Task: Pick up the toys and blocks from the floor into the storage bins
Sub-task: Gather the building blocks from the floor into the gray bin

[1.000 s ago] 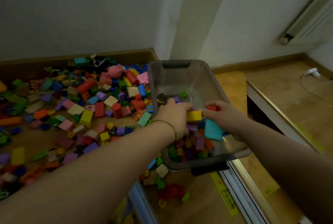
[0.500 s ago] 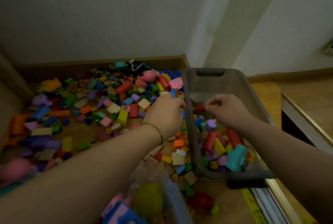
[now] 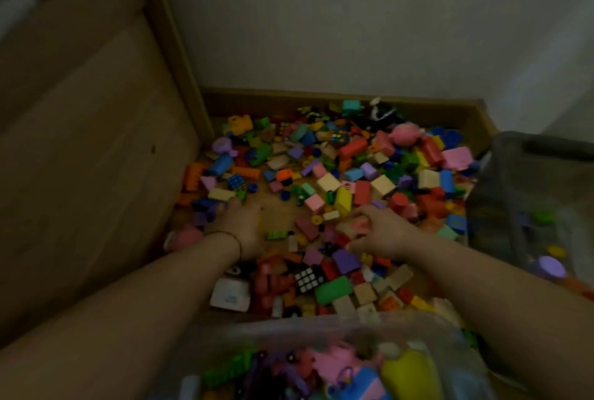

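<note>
The left hand (image 3: 241,226) rests straight-fingered on the scattered blocks (image 3: 328,181) while the right hand (image 3: 385,233) curls round a pink block (image 3: 360,225).

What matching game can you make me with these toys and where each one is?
Things:
1. puzzle cube
2. black-and-white plush toy
3. yellow toy
4. purple round piece

Places:
A. inside the near bin
B. on the floor beside the green block
C. inside the right bin
D. far back, by the skirting board

Pairs: 1-B, 2-D, 3-A, 4-C
</note>
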